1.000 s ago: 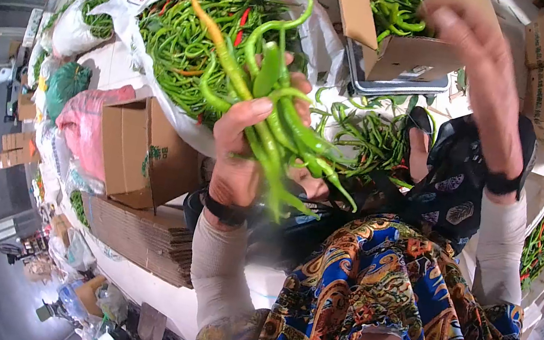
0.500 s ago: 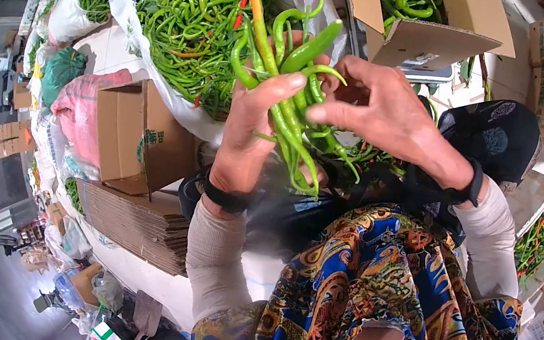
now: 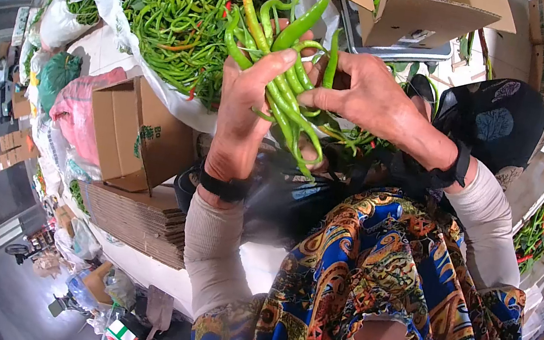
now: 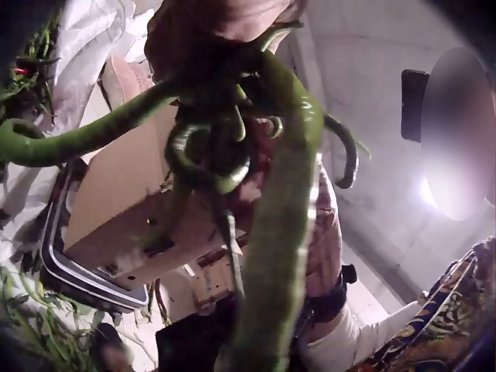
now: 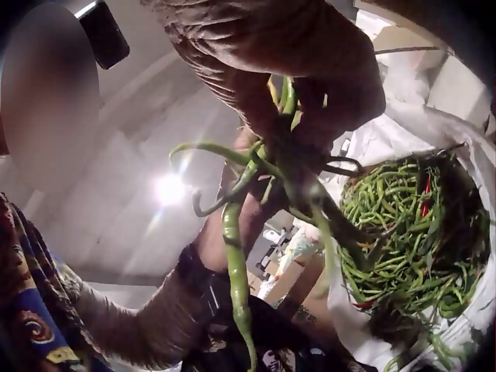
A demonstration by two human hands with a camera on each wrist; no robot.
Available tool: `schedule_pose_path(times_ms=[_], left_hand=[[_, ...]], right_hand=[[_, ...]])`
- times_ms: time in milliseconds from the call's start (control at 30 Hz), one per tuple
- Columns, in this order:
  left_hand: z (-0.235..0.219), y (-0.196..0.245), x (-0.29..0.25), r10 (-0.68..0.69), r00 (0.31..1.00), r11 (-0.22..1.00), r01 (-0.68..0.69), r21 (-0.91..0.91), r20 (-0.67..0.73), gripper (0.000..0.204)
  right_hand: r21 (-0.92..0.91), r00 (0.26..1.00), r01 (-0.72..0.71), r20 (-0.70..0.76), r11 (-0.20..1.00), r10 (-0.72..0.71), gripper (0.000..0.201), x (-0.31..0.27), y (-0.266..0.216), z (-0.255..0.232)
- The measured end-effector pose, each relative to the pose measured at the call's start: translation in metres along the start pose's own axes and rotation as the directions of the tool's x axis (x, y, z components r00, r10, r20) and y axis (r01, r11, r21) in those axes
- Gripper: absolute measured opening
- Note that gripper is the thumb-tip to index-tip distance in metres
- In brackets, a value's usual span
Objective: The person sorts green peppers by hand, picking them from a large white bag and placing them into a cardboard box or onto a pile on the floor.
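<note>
My left hand (image 3: 243,103) grips a bunch of long green chili peppers (image 3: 293,93), thumb laid across them. An orange-yellow chili pepper (image 3: 249,2) sticks up out of the bunch. At its right side my right hand (image 3: 382,102) pinches a green chili pepper (image 3: 333,60) between thumb and fingers. In the left wrist view a large green pepper (image 4: 283,201) hangs close to the camera, with curled ones beside it. The right wrist view shows several peppers (image 5: 236,256) dangling below the fingers, whose tips are partly hidden.
Beyond the left hand stands a white sack (image 3: 108,3) full of green and some red peppers. A cardboard box (image 3: 422,22) with peppers sits on a scale (image 3: 395,52) at the back. Flattened cartons (image 3: 132,222) and an open carton (image 3: 140,132) stand left; a pepper crate (image 3: 538,231) stands right.
The right hand came down from near the box at the back to the bunch, and now pinches a pepper there. The left hand keeps its grip; its bunch has turned slightly.
</note>
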State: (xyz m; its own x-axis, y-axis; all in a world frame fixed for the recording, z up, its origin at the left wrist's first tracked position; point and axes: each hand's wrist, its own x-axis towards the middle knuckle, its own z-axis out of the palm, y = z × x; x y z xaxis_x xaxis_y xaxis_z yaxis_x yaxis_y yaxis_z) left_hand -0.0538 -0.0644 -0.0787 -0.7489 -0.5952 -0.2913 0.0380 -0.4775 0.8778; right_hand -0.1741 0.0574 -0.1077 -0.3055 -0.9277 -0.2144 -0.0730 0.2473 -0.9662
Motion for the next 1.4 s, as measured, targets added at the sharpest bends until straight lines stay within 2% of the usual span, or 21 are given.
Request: schedule_pose_path(times_ms=[33, 100, 167, 233, 333, 367, 433, 467, 567, 600, 733, 833, 867, 900, 967, 1000, 1100, 1133, 1233, 1267, 1400], left_hand=[[0.001, -0.001, 0.0, -0.009, 1.0, 1.0, 0.009, 0.002, -0.002, 0.041], [0.001, -0.003, 0.002, -0.012, 1.0, 1.0, 0.012, 0.026, -0.017, 0.036], [-0.009, -0.013, 0.007, 0.041, 0.998, 0.967, -0.026, 0.255, -0.053, 0.029], [-0.014, -0.018, 0.008, 0.069, 0.997, 0.94, -0.056, 0.336, -0.026, 0.023], [-0.01, -0.016, 0.006, 0.042, 0.999, 0.895, -0.024, 0.445, -0.03, 0.025], [-0.007, -0.012, 0.005, 0.038, 0.999, 0.895, -0.021, 0.445, -0.029, 0.025], [-0.002, -0.003, 0.002, -0.071, 0.992, 0.958, 0.098, 0.269, -0.107, 0.027], [-0.005, 0.0, 0.002, -0.09, 0.991, 0.976, 0.107, 0.191, -0.097, 0.029], [-0.005, 0.008, -0.001, -0.06, 0.985, 0.992, 0.077, 0.099, -0.163, 0.031], [-0.009, 0.005, 0.001, -0.055, 0.99, 0.995, 0.066, 0.074, -0.131, 0.032], [-0.009, 0.003, 0.002, -0.076, 0.991, 0.996, 0.081, 0.035, -0.109, 0.032], [-0.011, 0.004, 0.002, -0.11, 0.989, 0.993, 0.113, 0.026, -0.1, 0.031], [-0.01, 0.001, 0.002, -0.092, 0.981, 0.995, 0.097, 0.022, -0.17, 0.03], [-0.012, 0.002, 0.001, -0.097, 0.981, 0.995, 0.101, 0.017, -0.168, 0.03], [-0.014, 0.007, 0.001, -0.176, 0.97, 0.982, 0.185, 0.039, -0.168, 0.029], [-0.01, 0.005, 0.001, -0.133, 0.966, 0.982, 0.158, 0.103, -0.222, 0.03], [-0.005, 0.001, -0.002, -0.206, 0.969, 0.946, 0.233, 0.223, -0.139, 0.03], [-0.011, -0.004, -0.002, -0.301, 0.954, 0.941, 0.298, 0.162, -0.007, 0.031], [0.003, -0.014, -0.005, -0.298, 0.945, 0.95, 0.279, 0.141, 0.136, 0.029], [0.002, -0.015, -0.006, -0.354, 0.928, 0.93, 0.335, 0.151, 0.12, 0.028], [0.008, -0.01, -0.006, -0.368, 0.925, 0.922, 0.35, 0.162, 0.097, 0.03]], right_hand=[[0.003, 1.0, -0.004, -0.003, 1.0, 0.004, 0.034, 0.001, 0.002, -0.004], [0.17, 0.985, -0.143, 0.117, 0.975, 0.124, 0.029, 0.003, 0.004, -0.014], [0.342, 0.977, -0.158, 0.188, 0.926, 0.098, 0.024, 0.001, 0.007, -0.023], [0.324, 0.961, -0.219, 0.235, 0.921, 0.146, 0.023, -0.001, 0.011, -0.033], [0.273, 0.958, -0.265, 0.181, 0.925, 0.221, 0.022, -0.006, 0.005, -0.035], [0.274, 0.958, -0.268, 0.181, 0.923, 0.224, 0.022, -0.005, 0.009, -0.036], [0.424, 0.96, -0.265, 0.2, 0.866, 0.196, 0.024, 0.0, 0.021, -0.038], [0.527, 0.949, -0.314, 0.199, 0.789, 0.245, 0.025, -0.005, 0.014, -0.04], [0.499, 0.956, -0.286, 0.202, 0.818, 0.211, 0.028, -0.007, 0.022, -0.043], [0.515, 0.949, -0.277, 0.277, 0.811, 0.149, 0.029, -0.008, 0.017, -0.044], [0.542, 0.925, -0.354, 0.324, 0.762, 0.2, 0.028, -0.007, 0.018, -0.036], [0.586, 0.911, -0.363, 0.385, 0.724, 0.145, 0.026, -0.007, 0.024, -0.038], [0.559, 0.922, -0.348, 0.349, 0.752, 0.167, 0.025, -0.011, 0.014, -0.043], [0.558, 0.922, -0.352, 0.347, 0.752, 0.174, 0.025, -0.012, 0.018, -0.043], [0.686, 0.968, -0.237, 0.229, 0.688, 0.105, 0.027, -0.011, 0.027, -0.043], [0.691, 0.971, -0.218, 0.225, 0.689, 0.081, 0.03, -0.012, 0.025, -0.047], [0.708, 0.987, -0.156, 0.14, 0.689, 0.08, 0.032, -0.019, 0.013, -0.057], [0.685, 0.989, -0.15, 0.089, 0.713, 0.122, 0.032, -0.024, 0.006, -0.063], [0.645, 0.997, -0.077, 0.047, 0.76, 0.061, 0.031, -0.029, 0.003, -0.078], [0.672, 0.996, -0.092, 0.064, 0.734, 0.067, 0.031, -0.033, -0.002, -0.081], [0.73, 0.982, -0.14, 0.187, 0.669, 0.002, 0.027, -0.041, -0.006, -0.081]])
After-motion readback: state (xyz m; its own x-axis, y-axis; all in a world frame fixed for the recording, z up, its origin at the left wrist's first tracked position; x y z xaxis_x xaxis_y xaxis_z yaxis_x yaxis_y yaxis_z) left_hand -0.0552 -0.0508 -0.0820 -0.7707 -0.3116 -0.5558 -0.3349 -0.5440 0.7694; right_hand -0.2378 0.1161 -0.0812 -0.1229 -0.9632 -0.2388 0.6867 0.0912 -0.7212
